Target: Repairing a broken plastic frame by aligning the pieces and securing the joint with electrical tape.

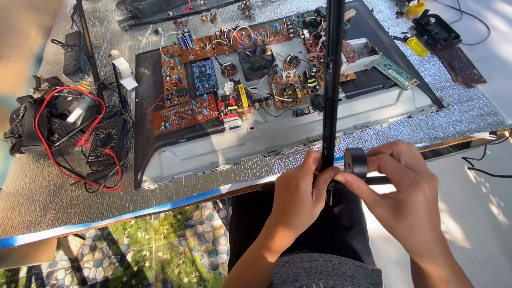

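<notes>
A foil-covered table (42, 197) carries an opened television chassis (277, 133) at its centre, brown circuit boards (184, 114) spread over it. A multimeter (104, 141) with red leads (45, 122) lies near the left edge. At the near edge, a black strip (330, 80) rises upright, crossing in front of the boards. The left hand (296, 197) pinches its lower end; the right hand (405, 197) grips a black tape roll (356, 161) against it.
</notes>
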